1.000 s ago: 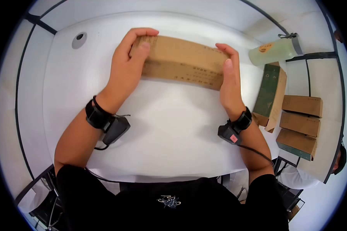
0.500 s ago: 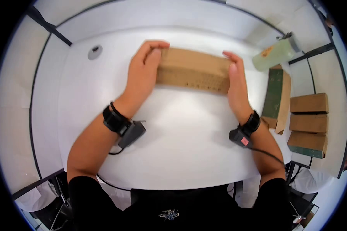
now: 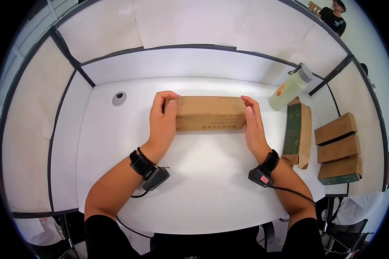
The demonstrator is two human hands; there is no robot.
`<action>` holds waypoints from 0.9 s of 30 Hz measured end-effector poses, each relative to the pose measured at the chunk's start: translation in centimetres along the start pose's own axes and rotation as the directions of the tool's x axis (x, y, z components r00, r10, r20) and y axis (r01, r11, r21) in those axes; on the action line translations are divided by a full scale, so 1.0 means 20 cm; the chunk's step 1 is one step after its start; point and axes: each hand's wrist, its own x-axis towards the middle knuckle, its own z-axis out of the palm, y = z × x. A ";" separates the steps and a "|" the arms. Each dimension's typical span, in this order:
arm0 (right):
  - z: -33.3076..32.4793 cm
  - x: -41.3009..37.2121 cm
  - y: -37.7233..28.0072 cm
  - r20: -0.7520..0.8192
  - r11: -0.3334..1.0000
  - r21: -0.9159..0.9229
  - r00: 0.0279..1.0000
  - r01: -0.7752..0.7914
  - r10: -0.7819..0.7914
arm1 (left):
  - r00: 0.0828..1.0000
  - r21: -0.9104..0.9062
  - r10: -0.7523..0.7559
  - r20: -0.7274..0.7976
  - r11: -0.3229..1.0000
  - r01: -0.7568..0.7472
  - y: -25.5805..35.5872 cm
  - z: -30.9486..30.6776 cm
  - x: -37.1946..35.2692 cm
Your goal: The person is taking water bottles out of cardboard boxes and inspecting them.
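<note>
On table [image 3: 203,185], brown box [image 3: 209,113] is clamped endwise between left hand [image 3: 163,126] and right hand [image 3: 253,127]; flaps seemingly shut. Similar boxes [image 3: 338,149] are lined up at right, untouched.

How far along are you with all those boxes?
Three brown boxes sit lined up at the right, looking finished. In hand: the left hand and right hand grip the ends of a long brown box lying on the white table. Possibly left: the green-sided box beside them, whose near end looks open.
</note>
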 end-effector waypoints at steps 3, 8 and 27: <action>-0.02 0.01 0.03 0.005 0.998 0.052 1.000 -0.023 0.023 | 0.995 -0.105 0.066 -0.076 0.992 -0.074 -0.03 0.01 -0.02; -0.01 -0.06 -0.04 0.156 0.864 0.489 0.987 -0.115 0.043 | 0.971 -0.053 0.240 0.021 0.970 -0.239 0.02 0.01 -0.05; 0.00 -0.09 -0.04 0.224 0.920 0.391 0.971 -0.013 -0.081 | 0.666 0.626 0.522 0.533 0.286 -0.725 0.15 0.08 -0.06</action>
